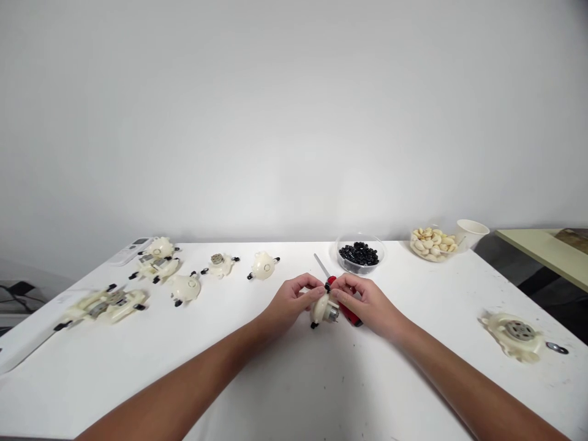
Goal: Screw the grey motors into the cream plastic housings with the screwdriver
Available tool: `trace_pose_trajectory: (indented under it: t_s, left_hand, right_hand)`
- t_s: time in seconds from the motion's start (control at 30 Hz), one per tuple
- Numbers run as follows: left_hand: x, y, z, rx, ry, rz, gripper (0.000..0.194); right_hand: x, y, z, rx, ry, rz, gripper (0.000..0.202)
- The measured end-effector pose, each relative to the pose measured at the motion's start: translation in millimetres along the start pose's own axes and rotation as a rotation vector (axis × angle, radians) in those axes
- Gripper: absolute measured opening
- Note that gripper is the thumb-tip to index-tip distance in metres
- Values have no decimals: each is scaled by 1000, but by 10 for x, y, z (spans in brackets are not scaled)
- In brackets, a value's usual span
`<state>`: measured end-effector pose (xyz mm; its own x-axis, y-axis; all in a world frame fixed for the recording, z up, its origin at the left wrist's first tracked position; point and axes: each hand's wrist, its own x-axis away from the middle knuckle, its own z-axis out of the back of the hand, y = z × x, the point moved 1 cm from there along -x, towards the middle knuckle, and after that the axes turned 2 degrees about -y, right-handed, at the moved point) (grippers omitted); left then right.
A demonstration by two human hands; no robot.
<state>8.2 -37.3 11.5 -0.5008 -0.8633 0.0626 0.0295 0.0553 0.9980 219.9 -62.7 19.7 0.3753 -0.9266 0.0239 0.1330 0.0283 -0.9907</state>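
On the table [257, 395], bowl [354, 267] at one o'clock, likely for easy reach; screwdriver [350, 315] partly behind right hand [362, 300]; just past twelve, with that and left hand [294, 296], pinching the motor [319, 310] near its black cap [327, 286] (presumably for steadiness).

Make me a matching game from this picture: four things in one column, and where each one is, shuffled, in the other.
1. red-handled screwdriver
2. white cup
3. central cream part
4. black pieces

A. in a clear bowl
B. held in the fingers of the left hand and right hand
C. on the table, beneath the right hand
D. beside a tub of pale pieces

Pairs: 1-C, 2-D, 3-B, 4-A
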Motion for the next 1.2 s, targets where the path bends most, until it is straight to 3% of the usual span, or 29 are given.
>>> trace_pose_trajectory:
  t_s: [0.57,1.2]
  left_hand:
    - [5,23,43,43,-73,-16,33]
    - [17,-4,52,63,-70,-20,33]
  right_hand:
    - [10,-31,-12,38,31,61,26]
    - [22,-32,21,133,39,86,28]
